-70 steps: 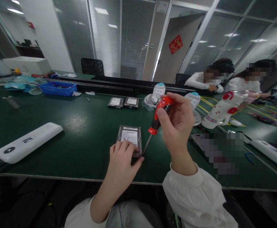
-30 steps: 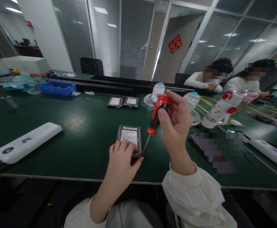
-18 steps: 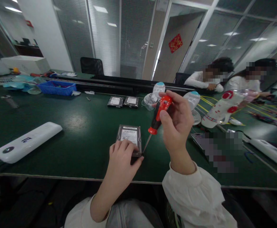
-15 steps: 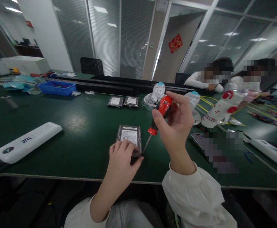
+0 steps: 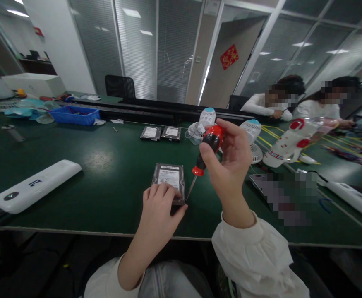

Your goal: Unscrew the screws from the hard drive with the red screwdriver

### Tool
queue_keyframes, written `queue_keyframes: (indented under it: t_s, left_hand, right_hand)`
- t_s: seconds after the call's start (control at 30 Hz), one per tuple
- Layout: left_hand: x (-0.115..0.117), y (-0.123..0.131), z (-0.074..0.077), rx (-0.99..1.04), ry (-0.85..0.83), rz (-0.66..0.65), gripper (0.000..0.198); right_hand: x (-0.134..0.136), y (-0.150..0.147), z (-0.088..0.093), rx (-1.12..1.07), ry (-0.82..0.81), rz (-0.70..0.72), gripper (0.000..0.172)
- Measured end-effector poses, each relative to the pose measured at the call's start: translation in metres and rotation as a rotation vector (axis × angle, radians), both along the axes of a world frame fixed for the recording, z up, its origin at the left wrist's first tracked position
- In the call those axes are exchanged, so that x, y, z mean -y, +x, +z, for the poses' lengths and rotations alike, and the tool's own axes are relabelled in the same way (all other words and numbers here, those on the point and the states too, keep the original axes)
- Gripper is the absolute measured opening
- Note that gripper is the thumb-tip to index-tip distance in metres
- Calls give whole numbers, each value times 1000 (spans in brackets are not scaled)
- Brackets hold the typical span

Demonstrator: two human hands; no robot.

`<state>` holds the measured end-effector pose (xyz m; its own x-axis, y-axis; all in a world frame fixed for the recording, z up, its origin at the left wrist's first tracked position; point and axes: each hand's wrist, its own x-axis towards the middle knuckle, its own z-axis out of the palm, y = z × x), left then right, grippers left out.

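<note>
A grey hard drive (image 5: 169, 177) with a white label lies flat on the green table (image 5: 100, 174), near its front edge. My left hand (image 5: 160, 207) presses down on the drive's near end, fingers curled over it and thumb at its right corner. My right hand (image 5: 230, 161) is closed round the red and black handle of a screwdriver (image 5: 206, 149). The screwdriver leans down to the left, and its tip rests at the drive's near right corner.
Two more hard drives (image 5: 161, 133) lie further back. A long white device (image 5: 34, 186) sits at the left, a blue tray (image 5: 75, 115) behind it. Small white fans (image 5: 205, 122) and a white and red toy (image 5: 289, 142) stand to the right. Two people sit at the far right.
My right fingers have shifted their grip on the screwdriver handle, which has rocked slightly. The tip stays at the drive's corner, and my left hand has not moved.
</note>
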<state>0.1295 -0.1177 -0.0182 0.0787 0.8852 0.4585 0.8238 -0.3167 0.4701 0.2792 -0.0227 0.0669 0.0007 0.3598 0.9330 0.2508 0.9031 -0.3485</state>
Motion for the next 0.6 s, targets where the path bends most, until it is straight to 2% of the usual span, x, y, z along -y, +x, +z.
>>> queue_keyframes:
  t_s: [0.1, 0.23, 0.3, 0.4, 0.5, 0.6]
  left_hand:
    - [0, 0, 0, -1, -3, -1, 14]
    - [0, -1, 0, 2, -1, -2, 15]
    - [0, -1, 0, 2, 0, -3, 15]
    - [0, -1, -1, -6, 0, 0, 15]
    - [1, -1, -1, -9, -7, 5, 15]
    - [1, 0, 0, -1, -11, 1, 15]
  right_hand:
    - [0, -2, 1, -24, -17, 33, 47]
    - [-1, -2, 0, -66, -37, 181, 33]
    - [-1, -2, 0, -69, -36, 206, 28]
    - [-2, -2, 0, -65, -25, 123, 29]
    - [-3, -3, 0, -73, 10, 10, 40]
    - [-3, -3, 0, -72, 31, -21, 42]
